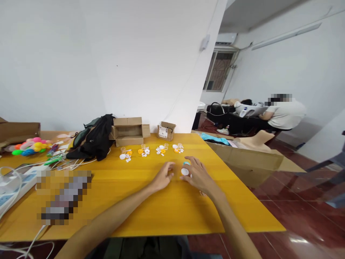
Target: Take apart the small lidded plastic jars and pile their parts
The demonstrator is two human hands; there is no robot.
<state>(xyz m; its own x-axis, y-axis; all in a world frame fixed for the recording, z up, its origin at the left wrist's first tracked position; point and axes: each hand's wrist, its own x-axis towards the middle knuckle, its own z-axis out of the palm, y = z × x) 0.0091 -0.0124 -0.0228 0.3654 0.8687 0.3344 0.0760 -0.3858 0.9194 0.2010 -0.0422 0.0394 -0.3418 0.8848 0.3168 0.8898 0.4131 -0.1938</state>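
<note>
One yellow wooden bench (151,212), set against a white wall (151,64). One left hand (163,176), over the middle of the bench, thumb and half-curled fingers standing apart. One right hand (198,174), just beside it, thumb and fingers closed about a white disc (185,172); whether the disc touches the bench I cannot tell. One blue piece (186,163), at the far side of that disc, close under the fingers. One small clear piece (202,193), partly hidden by the right wrist. Four sets of white and orange wheels (129,153), in a row farther back, each with a clear cup (166,146). One open cardboard box (128,139) and one smaller, labelled box (166,131), behind the row. One black bag (100,138), left of the open box. Bright balloon-like toys (33,147), far left; one white power strip (23,185), nearer. Across the room, one seated person (287,113) in a white top.
</note>
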